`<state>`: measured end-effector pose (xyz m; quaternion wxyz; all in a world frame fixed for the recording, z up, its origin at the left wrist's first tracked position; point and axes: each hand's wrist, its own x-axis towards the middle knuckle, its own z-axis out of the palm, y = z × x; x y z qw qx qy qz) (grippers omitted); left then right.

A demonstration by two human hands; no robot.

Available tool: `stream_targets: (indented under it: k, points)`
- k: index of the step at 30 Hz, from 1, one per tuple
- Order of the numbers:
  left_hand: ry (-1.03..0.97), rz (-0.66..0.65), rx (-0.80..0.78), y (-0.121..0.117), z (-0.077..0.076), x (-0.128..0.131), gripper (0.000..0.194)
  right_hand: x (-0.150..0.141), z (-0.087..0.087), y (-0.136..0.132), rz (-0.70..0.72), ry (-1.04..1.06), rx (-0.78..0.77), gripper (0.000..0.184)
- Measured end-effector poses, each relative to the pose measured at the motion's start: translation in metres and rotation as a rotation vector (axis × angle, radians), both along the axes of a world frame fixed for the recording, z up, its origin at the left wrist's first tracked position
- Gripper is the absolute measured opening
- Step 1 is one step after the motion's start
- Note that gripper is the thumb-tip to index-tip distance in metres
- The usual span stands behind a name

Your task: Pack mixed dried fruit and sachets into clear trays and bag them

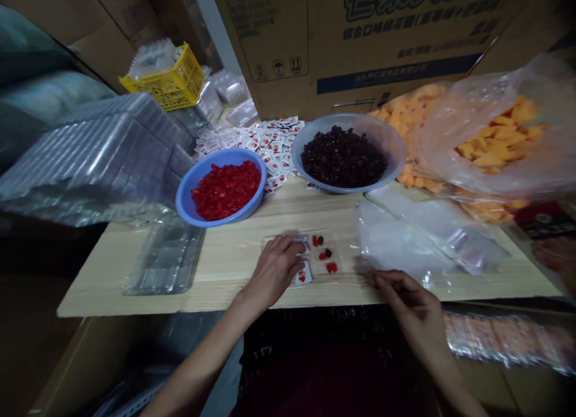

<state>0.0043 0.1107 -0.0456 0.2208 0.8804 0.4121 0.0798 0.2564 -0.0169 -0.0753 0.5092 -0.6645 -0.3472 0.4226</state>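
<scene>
A clear compartment tray [333, 256] lies near the table's front edge. Its right compartments hold red and dark dried fruit pieces [327, 254], and a small white printed sachet [303, 274] shows further left in it. My left hand [275, 266] covers the tray's left part, fingers curled down onto it around the sachets; the fingertips' exact hold is partly hidden. Farther right, my right hand [411, 303] pinches the near left edge of a clear plastic bag [400, 237] between thumb and forefinger. That bag lies flat in a pile, and its edge is blurred.
Behind the tray stand a blue bowl of red fruit pieces [180, 202] and a pale bowl of dark ones [399, 147]. Loose sachets [270, 142] are heaped between them. Stacked clear trays [103, 147] rise at left; bags of orange slices [499, 141] fill the back right.
</scene>
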Motion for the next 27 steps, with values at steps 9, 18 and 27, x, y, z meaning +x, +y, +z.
stream_targets:
  k: [9,18,27]
  points:
    - [-0.144,0.019,0.325,-0.002,-0.041,-0.007,0.036,0.038,0.032,-0.019,-0.057,-0.311,0.147,0.015]
    - [-0.256,0.253,0.356,0.001,-0.027,-0.034,0.032,0.261,0.127,-0.007,-0.48,-0.966,0.125,0.021]
    - [-0.275,0.164,0.348,0.001,-0.013,-0.007,0.022,0.271,0.107,0.188,-0.315,-0.873,0.008,0.027]
